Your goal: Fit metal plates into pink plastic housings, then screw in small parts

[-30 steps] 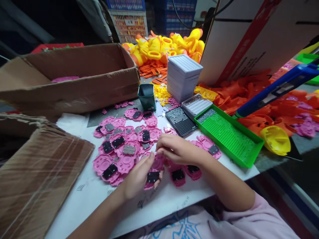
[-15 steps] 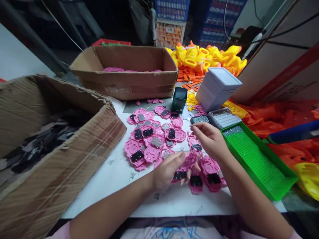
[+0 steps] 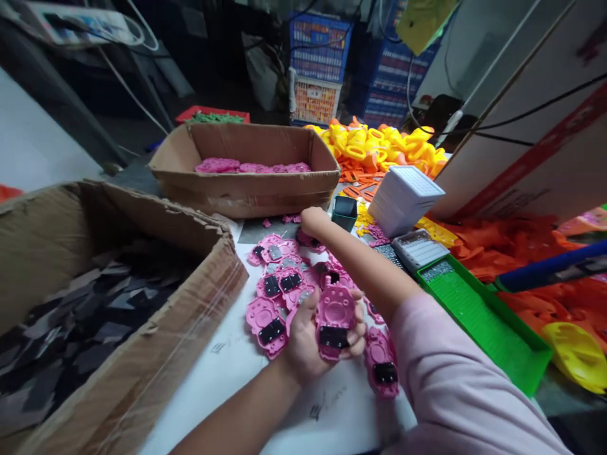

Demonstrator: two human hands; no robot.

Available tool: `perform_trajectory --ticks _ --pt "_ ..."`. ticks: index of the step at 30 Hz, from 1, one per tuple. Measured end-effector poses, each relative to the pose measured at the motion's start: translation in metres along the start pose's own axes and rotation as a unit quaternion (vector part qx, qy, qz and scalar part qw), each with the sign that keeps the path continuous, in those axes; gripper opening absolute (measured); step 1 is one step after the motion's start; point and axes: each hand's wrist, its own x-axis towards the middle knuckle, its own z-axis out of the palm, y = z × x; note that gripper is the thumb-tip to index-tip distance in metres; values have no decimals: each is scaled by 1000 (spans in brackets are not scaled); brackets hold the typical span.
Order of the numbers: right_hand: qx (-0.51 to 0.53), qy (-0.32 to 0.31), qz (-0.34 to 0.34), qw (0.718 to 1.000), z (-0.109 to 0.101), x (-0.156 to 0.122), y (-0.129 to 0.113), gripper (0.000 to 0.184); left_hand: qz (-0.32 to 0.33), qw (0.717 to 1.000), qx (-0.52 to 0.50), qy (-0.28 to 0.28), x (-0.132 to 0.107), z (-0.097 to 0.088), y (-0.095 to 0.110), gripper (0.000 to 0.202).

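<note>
My left fingers (image 3: 359, 331) are curled around a pink casing (image 3: 335, 309), its long axis pointing away from me. My right fingers (image 3: 308, 218) are bunched beyond it (grip hidden, contents unverifiable), nearest small pink pieces (image 3: 290, 218) just left on the tabletop (image 3: 249, 233).

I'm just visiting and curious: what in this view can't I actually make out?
All in the head view:
1. Right hand: it hides its own fingertips, so whether they hold anything is unclear.
2. Pink part in the left hand: its underside is covered by that hand.
3. Blue bar: cut off by the right edge.
4. Crate label: lettering too small and blurred.
</note>
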Motion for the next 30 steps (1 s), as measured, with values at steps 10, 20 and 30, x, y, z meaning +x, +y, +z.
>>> perform_trajectory --ticks 10,20,30 --pt "61 48 -14 997 -1 -18 5 32 -28 999 14 34 1 5 4 41" --pt "309 149 -155 927 -29 -172 29 30 -50 990 88 94 -2 12 -4 40" --pt "665 270 -78 692 18 -264 90 12 -71 975 170 125 -4 20 -21 29"
